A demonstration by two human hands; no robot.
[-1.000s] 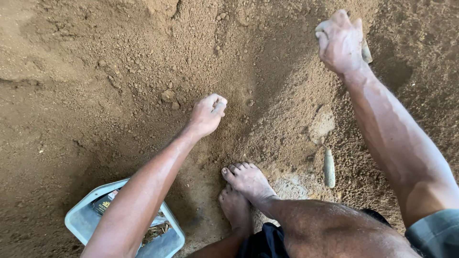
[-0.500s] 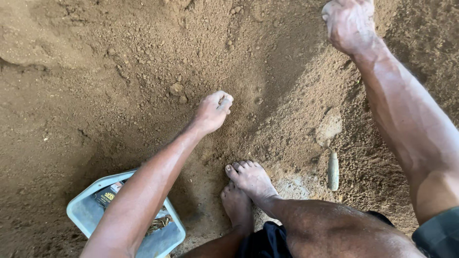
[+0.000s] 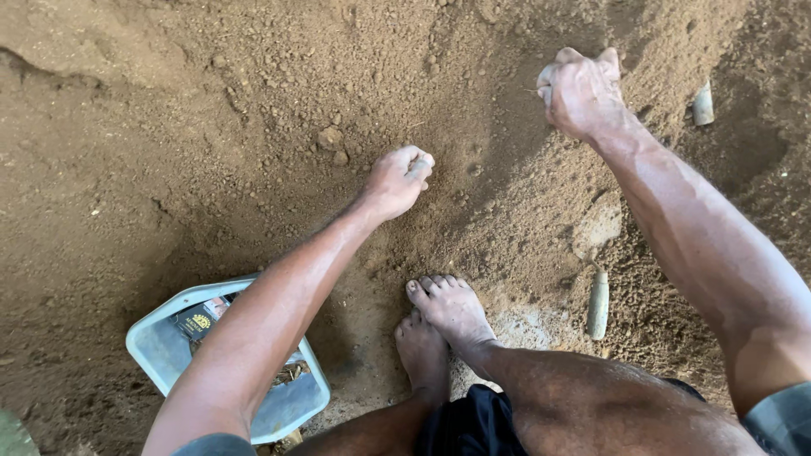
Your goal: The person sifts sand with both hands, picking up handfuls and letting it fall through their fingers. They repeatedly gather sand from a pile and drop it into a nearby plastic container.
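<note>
My left hand (image 3: 397,181) is closed in a fist, knuckles resting on loose brown soil (image 3: 253,110) just beyond my bare feet (image 3: 443,317). My right hand (image 3: 583,93) is held clenched above the soil mound at the upper right; I cannot make out anything inside it. A small trowel (image 3: 597,300) lies to the right of my feet, its blade (image 3: 596,226) caked with soil. A pale cylindrical handle (image 3: 703,105) lies on the soil to the right of my right hand.
A light blue plastic tray (image 3: 156,342) with small packets and bits in it sits on the ground at the lower left, partly under my left forearm. Small clods (image 3: 329,139) lie on the soil ahead. My bent legs fill the lower right.
My right hand went up toward the top edge, then came back down and slightly left, still clenched. My left fist shifted a little forward on the soil.
</note>
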